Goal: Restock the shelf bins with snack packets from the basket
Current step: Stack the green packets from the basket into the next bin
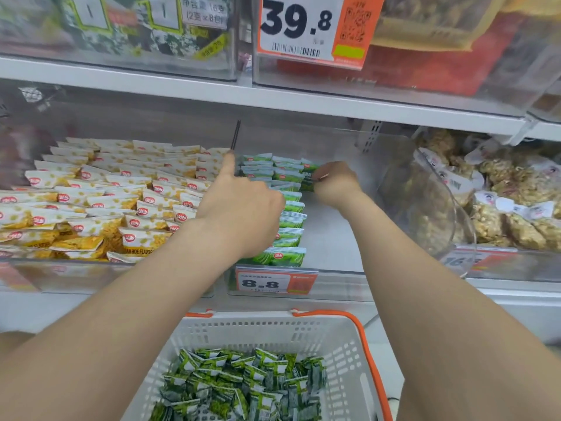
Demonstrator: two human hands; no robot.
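A white basket (343, 354) with orange handles sits below the shelf and holds several green snack packets (243, 387). In the clear middle bin (334, 238), green packets (291, 220) stand in rows along its left side. My right hand (334, 183) pinches one green packet (308, 177) at the back of the bin, beside the rows. My left hand (243, 208) lies over the rows of green packets, its index finger stretched toward the bin's back left corner; whether its other fingers hold anything I cannot see.
The left bin holds several yellow-and-white packets (106, 202). The right bin holds bags of brown snacks (501, 202). A price tag reading 8.8 (273, 282) hangs on the middle bin's front. An upper shelf with a 39.8 tag (303, 25) is above.
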